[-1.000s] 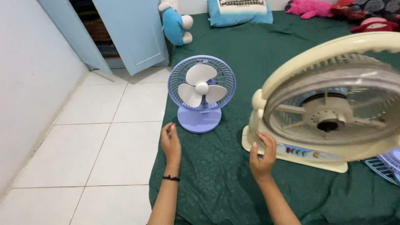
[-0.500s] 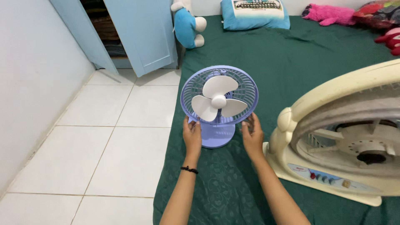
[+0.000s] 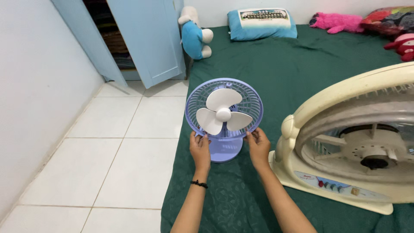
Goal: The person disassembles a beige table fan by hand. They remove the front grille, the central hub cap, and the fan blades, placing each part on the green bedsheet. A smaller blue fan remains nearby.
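A small lilac desk fan (image 3: 224,112) with white blades and no front grille stands upright near the left edge of a green mattress (image 3: 297,69). My left hand (image 3: 200,149) grips the lower left of its round cage rim. My right hand (image 3: 258,144) grips the lower right of the rim. Both hands sit just above the fan's round base. A black band circles my left wrist.
A large cream box fan (image 3: 345,142) with a control panel stands close on the right. White tiled floor (image 3: 108,142) lies left of the mattress. An open light-blue cupboard door (image 3: 146,39), a blue plush toy (image 3: 194,36), a pillow (image 3: 262,23) and pink toys sit at the back.
A second ago both hands hung open between the two fans. They moved onto the lilac fan and now grip its rim lower down; the view shifted left and downward.
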